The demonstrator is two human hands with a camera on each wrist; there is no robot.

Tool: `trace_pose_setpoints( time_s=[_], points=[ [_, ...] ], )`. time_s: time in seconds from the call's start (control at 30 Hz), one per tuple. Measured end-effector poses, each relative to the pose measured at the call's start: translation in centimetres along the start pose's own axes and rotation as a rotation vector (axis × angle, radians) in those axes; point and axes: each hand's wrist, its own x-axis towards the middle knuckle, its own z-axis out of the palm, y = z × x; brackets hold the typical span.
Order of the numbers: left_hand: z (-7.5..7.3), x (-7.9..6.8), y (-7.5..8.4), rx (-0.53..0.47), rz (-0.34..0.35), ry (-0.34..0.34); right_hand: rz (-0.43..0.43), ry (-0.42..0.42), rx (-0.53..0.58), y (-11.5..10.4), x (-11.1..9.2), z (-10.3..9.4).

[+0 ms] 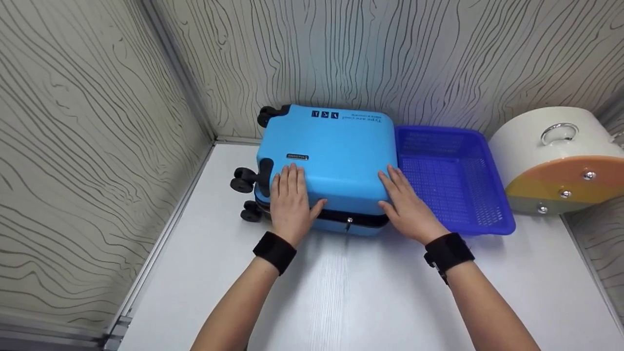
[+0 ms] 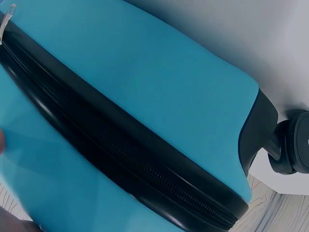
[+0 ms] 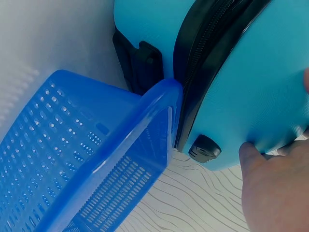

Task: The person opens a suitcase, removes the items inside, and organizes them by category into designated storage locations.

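Observation:
A light blue hard-shell suitcase (image 1: 336, 141) lies flat on the white table, its black wheels (image 1: 242, 180) pointing left. My left hand (image 1: 292, 207) rests on the front left of its lid, fingers extended and thumb spread over the front edge. With straight fingers, my right hand (image 1: 409, 209) touches the lid's front right corner. Along the front side runs a black zipper band (image 2: 120, 133), closely seen in the left wrist view. A metal zipper pull (image 1: 349, 223) hangs from it between the hands. In the right wrist view, fingers (image 3: 253, 159) lie against the blue shell.
A blue perforated plastic basket (image 1: 489, 195) stands right beside the suitcase, its rim close to it. Further right is a rounded white chest (image 1: 521, 131) with orange, yellow and grey drawer fronts and round knobs. Wood-patterned walls (image 1: 312, 58) enclose the table's back and sides.

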Motion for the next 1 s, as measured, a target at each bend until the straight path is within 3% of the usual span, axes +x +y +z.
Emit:
trace_pose_setpoints(
  time_s=[0.3,0.4,0.47,0.6,0.67,0.73,0.8,0.9,1.0],
  points=[
    [0.1,-0.1,0.1,-0.083,0.034,0.011,0.014,0.001,-0.011,-0.4,-0.7,-0.3],
    [0.2,-0.2,0.1,-0.141,0.040,0.009,0.013,0.013,-0.023,-0.5,-1.0,-0.4],
    [0.3,-0.4,0.2,-0.204,0.042,0.043,0.012,0.028,-0.031,-0.6,-1.3,-0.4],
    [1.0,-2.4,1.6,-0.367,0.118,0.185,-0.009,0.068,-0.051,-0.8,-1.6,0.0],
    [1.5,-4.0,2.8,-0.439,0.180,0.199,-0.029,0.083,-0.058,-0.9,-1.6,0.2],
    [2.0,-5.7,4.1,-0.512,0.203,0.114,-0.050,0.098,-0.063,-1.2,-1.4,0.4],
    [2.5,-6.8,5.1,-0.617,0.147,-0.040,-0.061,0.110,-0.068,-1.5,-1.3,0.5],
    [3.2,-7.3,6.2,-0.787,-0.048,-0.259,-0.066,0.121,-0.078,-1.9,-1.3,0.6],
    [3.6,-7.0,6.5,-0.941,-0.205,-0.357,-0.069,0.126,-0.084,-2.1,-1.4,0.8]
  ],
)
